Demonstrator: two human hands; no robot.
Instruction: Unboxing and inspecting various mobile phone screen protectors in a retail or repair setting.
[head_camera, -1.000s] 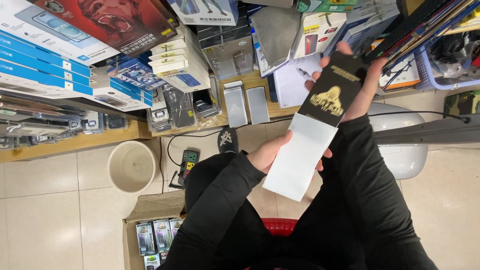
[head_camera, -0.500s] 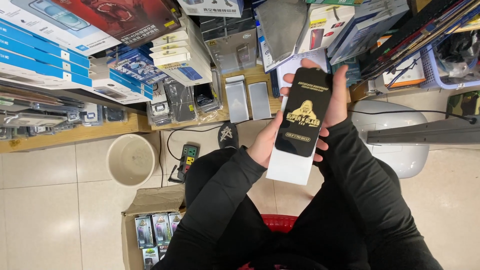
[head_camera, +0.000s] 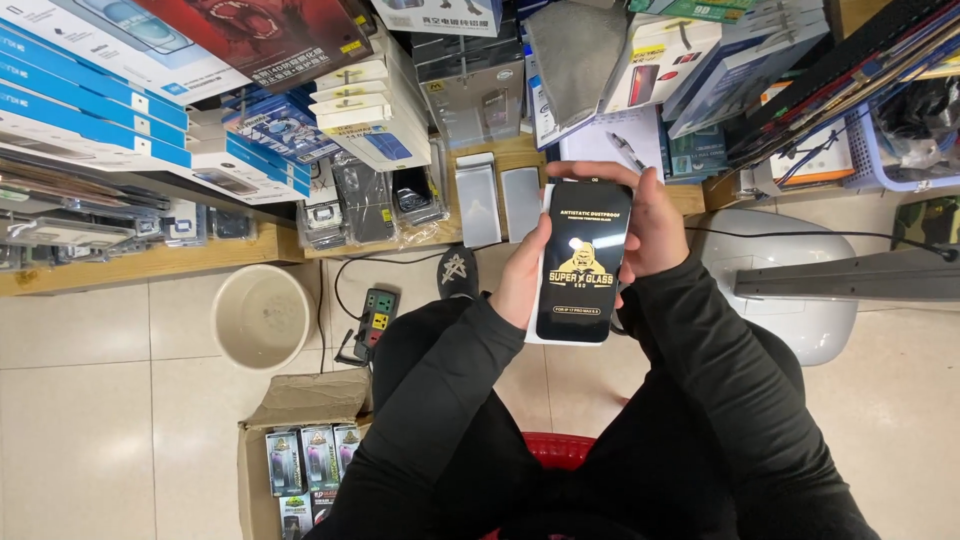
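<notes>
Both hands grasp one thing between them: the left hand (head_camera: 520, 275) cups the left edge and the right hand (head_camera: 650, 225) wraps the top and right edge of a flat black screen-protector pack (head_camera: 583, 262), held upright above the lap with a white sleeve behind it. The grip is only at the edges, so the glossy pack could slide out of the sleeve and drop toward the tiled floor (head_camera: 120, 420), the power strip (head_camera: 372, 318) or the open cardboard box (head_camera: 300, 450) at near left.
</notes>
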